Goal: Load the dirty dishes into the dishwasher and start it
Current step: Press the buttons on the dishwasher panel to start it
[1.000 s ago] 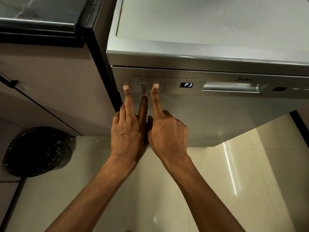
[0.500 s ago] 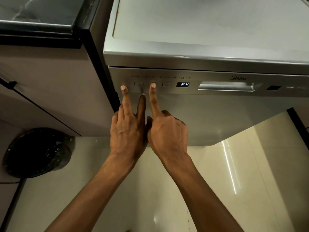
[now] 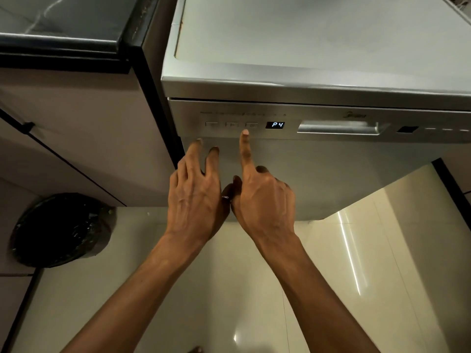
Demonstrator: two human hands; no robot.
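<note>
The silver dishwasher (image 3: pixel 331 179) stands with its door closed. Its control strip carries three small buttons (image 3: pixel 232 124), a lit display (image 3: pixel 274 125) reading P4, and a recessed handle (image 3: pixel 336 127). My right hand (image 3: pixel 262 200) points its straight index finger up, the tip just below the rightmost button; its other fingers are curled. My left hand (image 3: pixel 196 197) hovers beside it with its fingers loosely spread, their tips near the door below the strip. Neither hand holds anything. No dishes are visible.
A dark countertop (image 3: pixel 63 19) over a beige cabinet (image 3: pixel 76 128) adjoins the dishwasher on the left. A black-lined bin (image 3: pixel 61 230) stands on the glossy tiled floor (image 3: pixel 356 276) at lower left.
The display went from P3 to P4. My right index finger left the middle button and moved right, below the third one. My left fingers dropped off the strip.
</note>
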